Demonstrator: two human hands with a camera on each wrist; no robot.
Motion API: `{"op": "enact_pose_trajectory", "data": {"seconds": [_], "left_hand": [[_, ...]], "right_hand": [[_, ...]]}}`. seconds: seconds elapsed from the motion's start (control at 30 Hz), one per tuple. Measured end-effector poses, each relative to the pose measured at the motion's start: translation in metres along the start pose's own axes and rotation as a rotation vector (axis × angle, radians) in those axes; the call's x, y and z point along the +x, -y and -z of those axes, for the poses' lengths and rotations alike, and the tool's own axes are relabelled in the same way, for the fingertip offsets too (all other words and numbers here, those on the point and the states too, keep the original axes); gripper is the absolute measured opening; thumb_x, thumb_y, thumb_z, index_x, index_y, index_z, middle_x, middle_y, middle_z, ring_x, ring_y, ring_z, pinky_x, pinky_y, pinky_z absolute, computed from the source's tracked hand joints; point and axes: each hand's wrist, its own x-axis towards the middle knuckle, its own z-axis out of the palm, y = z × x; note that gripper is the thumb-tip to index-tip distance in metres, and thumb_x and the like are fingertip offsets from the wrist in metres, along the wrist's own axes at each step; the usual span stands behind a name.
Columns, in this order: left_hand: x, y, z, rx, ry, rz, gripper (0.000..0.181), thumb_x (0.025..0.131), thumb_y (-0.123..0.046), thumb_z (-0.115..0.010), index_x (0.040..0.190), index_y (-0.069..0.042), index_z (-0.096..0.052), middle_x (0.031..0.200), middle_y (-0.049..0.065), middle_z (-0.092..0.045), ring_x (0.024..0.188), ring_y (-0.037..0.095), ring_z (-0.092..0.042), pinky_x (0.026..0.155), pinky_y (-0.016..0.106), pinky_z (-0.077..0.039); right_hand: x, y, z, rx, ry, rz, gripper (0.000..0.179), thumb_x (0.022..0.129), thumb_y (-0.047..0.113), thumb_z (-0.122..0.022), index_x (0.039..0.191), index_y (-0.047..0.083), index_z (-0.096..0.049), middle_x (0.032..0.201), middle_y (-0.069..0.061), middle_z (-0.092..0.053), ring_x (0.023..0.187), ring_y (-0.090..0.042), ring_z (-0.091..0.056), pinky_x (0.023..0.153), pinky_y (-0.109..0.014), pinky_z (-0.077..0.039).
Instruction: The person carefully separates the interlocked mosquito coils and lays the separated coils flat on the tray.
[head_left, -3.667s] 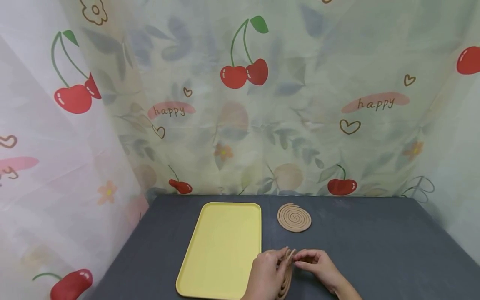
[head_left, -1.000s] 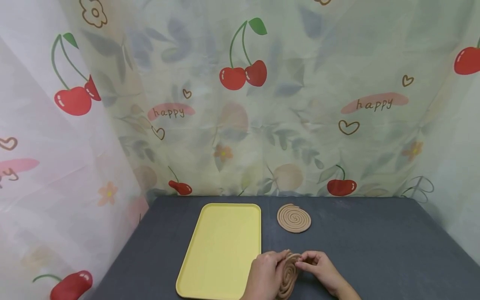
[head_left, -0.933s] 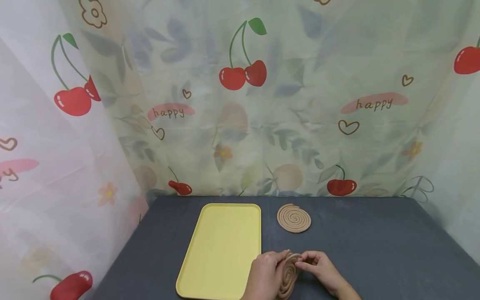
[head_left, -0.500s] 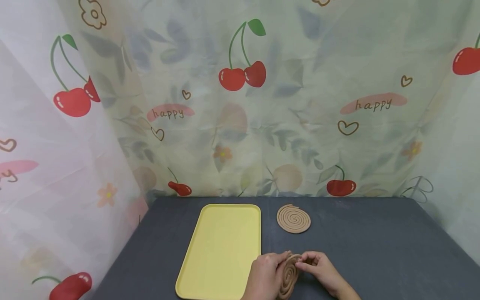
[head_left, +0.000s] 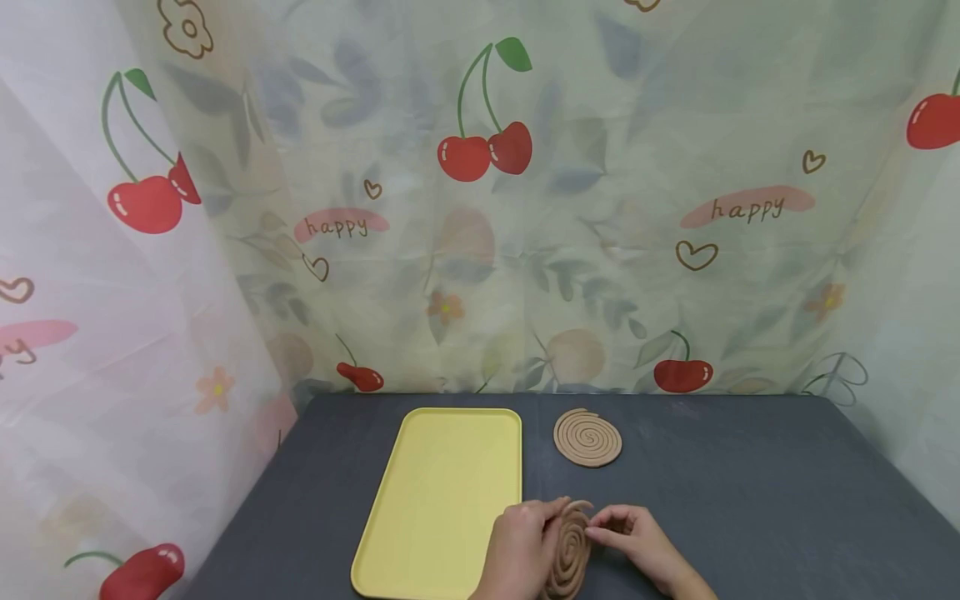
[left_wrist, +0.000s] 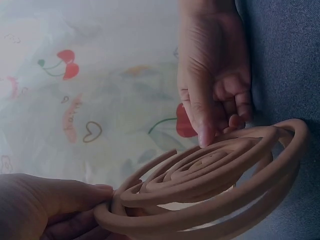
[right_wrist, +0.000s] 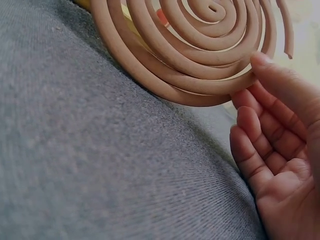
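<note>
A brown spiral mosquito coil (head_left: 571,552) is held tilted on its edge at the front of the table. My left hand (head_left: 517,546) grips its outer ring, with the thumb in front in the left wrist view. Across from it, my right hand (head_left: 637,540) pinches the coil's rings between thumb and fingers (right_wrist: 250,122). Gaps show between the rings, which stand at different heights in the left wrist view; whether this is one coil or two nested ones I cannot tell. One free end (right_wrist: 288,52) sticks out. A second mosquito coil (head_left: 588,437) lies flat farther back.
A yellow rectangular tray (head_left: 406,500) lies left of the hands, close to the left one. The dark table (head_left: 750,483) reaches back to a cherry-printed curtain (head_left: 585,275), which also hangs along the left side.
Seen almost edge-on at first, the held coil now turns its face more toward the head camera. In the last half second, my left hand has shifted slightly left with it.
</note>
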Motion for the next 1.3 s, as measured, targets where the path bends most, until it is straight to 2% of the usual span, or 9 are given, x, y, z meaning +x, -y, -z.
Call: {"op": "enact_pose_trajectory", "data": {"seconds": [0.1, 0.43, 0.6, 0.9, 1.3], "left_hand": [[0.0002, 0.0005, -0.0006, 0.016, -0.009, 0.001, 0.022, 0.078, -0.003, -0.068, 0.099, -0.009, -0.074, 0.072, 0.0, -0.07, 0.063, 0.005, -0.063, 0.051, 0.013, -0.042], [0.0017, -0.0008, 0.0009, -0.016, 0.051, 0.068, 0.022, 0.08, -0.004, -0.067, 0.101, -0.007, -0.073, 0.072, 0.001, -0.069, 0.062, 0.005, -0.062, 0.05, 0.014, -0.042], [0.0017, -0.0009, 0.0001, -0.015, 0.038, 0.061, 0.02, 0.081, -0.005, -0.067, 0.1, -0.007, -0.073, 0.072, 0.001, -0.069, 0.062, 0.006, -0.063, 0.05, 0.014, -0.042], [0.0024, -0.0029, 0.0009, -0.041, 0.029, 0.072, 0.022, 0.081, -0.004, -0.067, 0.101, -0.01, -0.073, 0.067, -0.001, -0.067, 0.056, 0.001, -0.057, 0.047, 0.013, -0.038], [0.0025, -0.0017, 0.0014, -0.035, 0.033, 0.052, 0.021, 0.081, -0.006, -0.068, 0.101, -0.01, -0.074, 0.071, 0.0, -0.069, 0.063, 0.005, -0.063, 0.051, 0.014, -0.043]], "right_hand": [[-0.0005, 0.0006, -0.0005, -0.022, 0.008, 0.003, 0.029, 0.088, 0.018, -0.063, 0.099, -0.009, -0.062, 0.082, 0.01, -0.066, 0.073, -0.004, -0.059, 0.069, -0.023, -0.049], [-0.0006, 0.001, -0.0033, -0.026, 0.037, 0.019, 0.03, 0.088, 0.018, -0.063, 0.099, -0.009, -0.062, 0.083, 0.01, -0.066, 0.073, -0.003, -0.059, 0.067, -0.022, -0.05], [-0.0009, 0.0018, -0.0053, -0.027, 0.029, 0.055, 0.031, 0.09, 0.015, -0.061, 0.099, -0.014, -0.059, 0.082, 0.01, -0.064, 0.072, -0.002, -0.058, 0.066, -0.022, -0.049], [-0.001, 0.0011, -0.0042, -0.002, 0.009, 0.011, 0.024, 0.09, 0.017, -0.061, 0.097, -0.005, -0.06, 0.082, 0.009, -0.063, 0.074, -0.004, -0.06, 0.068, -0.024, -0.051], [0.0004, -0.0011, -0.0033, -0.037, 0.006, 0.033, 0.032, 0.091, 0.016, -0.059, 0.102, -0.014, -0.06, 0.08, 0.013, -0.064, 0.071, -0.001, -0.058, 0.066, -0.022, -0.049]]}}
